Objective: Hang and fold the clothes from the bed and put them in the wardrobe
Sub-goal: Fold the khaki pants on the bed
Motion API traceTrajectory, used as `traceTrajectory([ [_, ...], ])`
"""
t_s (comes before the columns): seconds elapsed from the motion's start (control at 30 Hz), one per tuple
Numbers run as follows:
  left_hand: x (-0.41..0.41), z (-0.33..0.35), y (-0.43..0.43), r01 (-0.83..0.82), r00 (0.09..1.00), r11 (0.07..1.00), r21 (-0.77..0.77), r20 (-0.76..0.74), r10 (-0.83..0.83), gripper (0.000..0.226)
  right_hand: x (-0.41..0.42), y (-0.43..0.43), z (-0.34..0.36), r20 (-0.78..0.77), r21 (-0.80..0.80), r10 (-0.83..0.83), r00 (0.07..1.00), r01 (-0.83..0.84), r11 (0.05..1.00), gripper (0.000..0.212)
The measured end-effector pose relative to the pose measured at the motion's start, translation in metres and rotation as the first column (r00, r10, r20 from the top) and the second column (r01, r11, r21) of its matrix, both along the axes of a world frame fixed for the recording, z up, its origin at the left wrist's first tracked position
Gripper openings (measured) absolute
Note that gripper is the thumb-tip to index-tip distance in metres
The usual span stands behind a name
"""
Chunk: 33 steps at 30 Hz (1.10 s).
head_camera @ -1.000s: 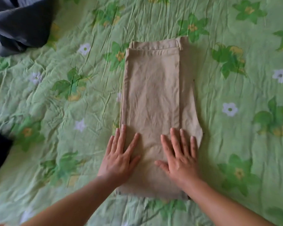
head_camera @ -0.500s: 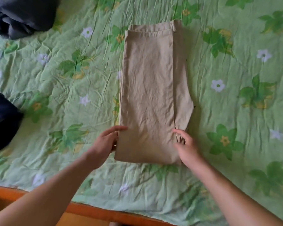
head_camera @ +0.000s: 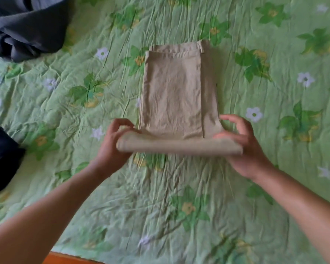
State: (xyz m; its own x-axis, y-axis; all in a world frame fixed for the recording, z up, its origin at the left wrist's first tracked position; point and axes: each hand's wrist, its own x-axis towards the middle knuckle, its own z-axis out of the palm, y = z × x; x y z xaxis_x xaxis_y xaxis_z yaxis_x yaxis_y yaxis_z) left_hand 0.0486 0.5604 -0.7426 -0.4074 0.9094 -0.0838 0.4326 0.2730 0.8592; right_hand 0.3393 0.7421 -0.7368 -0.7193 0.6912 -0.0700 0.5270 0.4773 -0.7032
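Observation:
Folded beige trousers (head_camera: 172, 92) lie lengthwise on the green flowered bedspread (head_camera: 179, 197), waistband at the far end. Their near end is lifted off the bed and turned up into a blurred horizontal fold. My left hand (head_camera: 112, 147) pinches the left corner of that raised end. My right hand (head_camera: 242, 147) grips the right corner, thumb under the cloth and fingers curled above it. Both hands hold the fold just above the bed.
A crumpled grey-blue garment (head_camera: 25, 25) lies at the far left corner. A dark navy garment (head_camera: 0, 159) lies at the left edge. An orange wooden bed frame (head_camera: 69, 259) shows along the near edge.
My hands went from pressing flat on the trousers to taking the two near corners. The near end has since come up off the bed and moved toward the waistband.

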Motion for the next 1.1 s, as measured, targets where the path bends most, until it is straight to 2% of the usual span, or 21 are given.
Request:
traceTrajectory([
  [0.03,-0.009,0.007,0.015,-0.012,0.998,1.000,0.004,0.070,0.011,0.015,-0.010,0.014,0.009,-0.056,-0.187,-0.069,0.996,0.057,0.981,0.023],
  [0.07,-0.019,0.014,0.031,-0.008,0.993,1.000,0.002,0.114,0.007,0.012,-0.022,0.030,0.019,-0.120,-0.367,-0.147,0.982,0.094,0.925,0.016],
  [0.1,-0.030,0.018,0.048,-0.023,0.982,1.000,0.019,0.187,0.019,0.018,-0.036,0.047,0.025,-0.187,-0.479,-0.223,0.957,0.109,0.871,0.011],
  [0.17,-0.050,0.019,0.082,-0.110,0.891,0.991,0.080,0.450,0.063,0.017,-0.059,0.086,0.030,-0.275,-0.579,-0.340,0.899,0.127,0.805,0.032],
  [0.2,-0.057,0.014,0.095,-0.131,0.830,0.989,0.065,0.552,0.074,0.016,-0.067,0.102,0.027,-0.284,-0.659,-0.392,0.875,0.119,0.742,0.042],
  [0.27,-0.061,-0.005,0.104,-0.040,0.767,0.995,-0.092,0.635,0.089,0.026,-0.074,0.117,0.007,-0.175,-0.827,-0.419,0.891,0.097,0.553,0.062],
  [0.33,-0.056,-0.029,0.092,0.111,0.791,0.960,-0.257,0.608,0.071,0.035,-0.069,0.109,-0.019,0.060,-0.920,-0.339,0.939,0.184,0.347,0.081],
  [0.4,-0.049,-0.047,0.076,0.100,0.827,0.950,-0.295,0.555,0.085,0.037,-0.060,0.095,-0.038,0.177,-0.931,-0.317,0.932,0.264,0.254,0.071],
  [0.47,-0.044,-0.053,0.067,-0.019,0.849,0.972,-0.233,0.510,0.139,0.032,-0.056,0.089,-0.045,0.179,-0.933,-0.325,0.929,0.265,0.245,0.055],
  [0.53,-0.038,-0.052,0.060,-0.093,0.876,0.984,-0.149,0.459,0.152,0.024,-0.056,0.088,-0.045,0.121,-0.948,-0.299,0.947,0.199,0.247,0.051],
  [0.6,-0.032,-0.050,0.048,-0.118,0.863,0.986,-0.115,0.479,0.159,0.020,-0.049,0.083,-0.045,0.071,-0.960,-0.277,0.958,0.142,0.243,0.050],
  [0.67,-0.021,-0.053,0.019,-0.092,0.842,0.978,-0.190,0.509,0.178,0.029,-0.034,0.064,-0.049,0.117,-0.952,-0.251,0.961,0.181,0.246,0.056],
  [0.73,-0.004,-0.061,-0.020,-0.017,0.846,0.950,-0.312,0.501,0.180,0.038,-0.012,0.029,-0.057,0.253,-0.921,-0.169,0.953,0.291,0.259,0.067],
  [0.83,0.030,-0.071,-0.070,0.025,0.847,0.908,-0.419,0.491,0.203,0.031,0.018,-0.029,-0.066,0.385,-0.876,-0.025,0.922,0.374,0.306,0.065],
  [0.9,0.041,-0.068,-0.081,-0.009,0.842,0.916,-0.400,0.492,0.223,0.027,0.026,-0.046,-0.066,0.404,-0.848,-0.072,0.912,0.403,0.345,0.079],
  [1.0,0.041,-0.055,-0.075,-0.046,0.838,0.946,-0.322,0.503,0.211,0.031,0.022,-0.043,-0.055,0.341,-0.844,-0.177,0.923,0.384,0.376,0.087],
  [1.1,0.030,-0.033,-0.056,-0.081,0.843,0.971,-0.227,0.504,0.188,0.024,0.014,-0.023,-0.034,0.180,-0.862,-0.224,0.958,0.263,0.434,0.071],
])
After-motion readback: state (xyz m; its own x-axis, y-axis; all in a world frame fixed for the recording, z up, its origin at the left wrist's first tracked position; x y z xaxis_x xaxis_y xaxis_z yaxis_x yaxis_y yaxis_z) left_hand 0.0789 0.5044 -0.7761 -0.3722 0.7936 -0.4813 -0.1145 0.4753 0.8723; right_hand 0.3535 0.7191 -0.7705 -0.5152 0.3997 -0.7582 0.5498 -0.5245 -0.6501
